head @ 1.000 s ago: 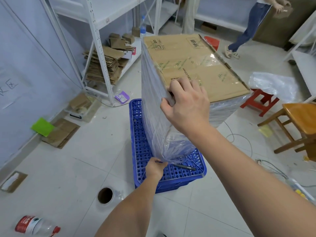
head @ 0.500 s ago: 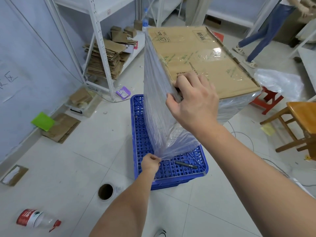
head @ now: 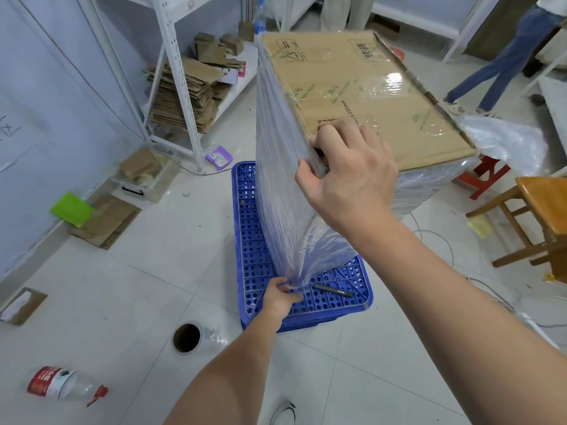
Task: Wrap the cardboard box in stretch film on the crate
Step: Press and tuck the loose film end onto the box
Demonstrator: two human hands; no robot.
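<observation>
The big brown cardboard box, its sides sheathed in clear stretch film, stands on the blue perforated plastic crate on the white tiled floor. My right hand grips the box's near top corner, fingers curled over the edge and thumb against the filmed side. Low down, my left hand pinches the gathered tail of film just above the crate (bunched to a point there). A slim black pen lies on the crate beside it. The film roll rests on the floor nearby.
</observation>
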